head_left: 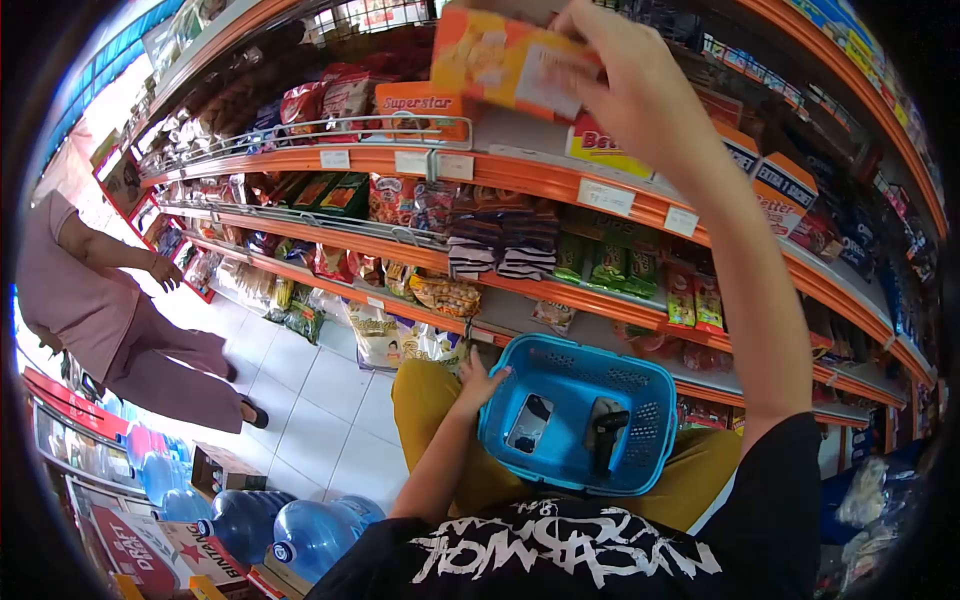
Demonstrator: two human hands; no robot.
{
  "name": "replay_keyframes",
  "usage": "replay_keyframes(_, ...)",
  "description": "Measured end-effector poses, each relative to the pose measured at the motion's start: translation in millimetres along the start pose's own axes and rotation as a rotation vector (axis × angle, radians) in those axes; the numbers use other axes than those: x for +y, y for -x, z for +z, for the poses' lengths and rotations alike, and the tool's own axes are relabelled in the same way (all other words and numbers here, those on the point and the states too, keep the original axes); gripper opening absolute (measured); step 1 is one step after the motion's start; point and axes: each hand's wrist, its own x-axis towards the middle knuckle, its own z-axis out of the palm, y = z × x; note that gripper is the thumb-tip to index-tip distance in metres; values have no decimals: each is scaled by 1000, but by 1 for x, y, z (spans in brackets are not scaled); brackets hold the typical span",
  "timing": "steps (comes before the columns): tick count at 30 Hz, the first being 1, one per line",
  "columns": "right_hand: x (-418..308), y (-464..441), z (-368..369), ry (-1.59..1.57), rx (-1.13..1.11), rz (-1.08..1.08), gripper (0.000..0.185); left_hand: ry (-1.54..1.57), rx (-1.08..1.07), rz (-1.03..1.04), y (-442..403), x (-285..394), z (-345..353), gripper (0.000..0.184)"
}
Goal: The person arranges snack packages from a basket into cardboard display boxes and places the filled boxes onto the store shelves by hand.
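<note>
My right hand (625, 75) is raised to the upper shelf, its fingers closed on an orange and yellow box (490, 60) with pictured snacks on its front. The box is tilted above the shelf, partly covered by the fingers. My left hand (477, 388) rests by the left rim of a blue plastic basket (655, 465), thumb and fingers apart, the thumb against the rim. The basket sits on my lap. Inside it lie a phone-like item with a shiny screen (530, 423) and a black handled object (606, 435) whose kind I cannot make out.
Orange-edged shelves (520, 170) of packaged snacks curve around the front, with a Superstar box (418, 110) on the upper one. On the left a person (95, 290) stands on the tiled floor. Large blue water bottles (320, 535) stand at lower left.
</note>
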Motion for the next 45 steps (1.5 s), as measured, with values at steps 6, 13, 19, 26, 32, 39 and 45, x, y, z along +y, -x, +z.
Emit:
replay_keyframes(6, -71, 134, -27, 12, -16, -161, 26, 1197, -277, -19, 80, 98, -107, 52)
replay_keyframes(13, -115, 303, 27, -179, -388, 28, 8, 1459, -588, -313, 139, 131, -138, 94)
replay_keyframes(19, -115, 383, 48, -157, -425, 428, 12, 1264, -760, -234, 136, 122, -65, 75)
replay_keyframes(26, -91, 456, 95, -1079, 120, 1418, 72, 1320, -804, -456, 135, 107, -15, 63)
replay_keyframes(32, -73, 459, 103, -1587, 168, 1731, 55, 867, -1059, -357, 107, 90, 19, 66)
replay_keyframes(39, -65, 435, 115, -100, -335, 1371, 64, 498, -759, -287, 104, 63, 46, 84)
replay_keyframes(45, -96, 432, 147, 193, -484, 957, 68, 870, -759, -621, 95, 32, 59, 80)
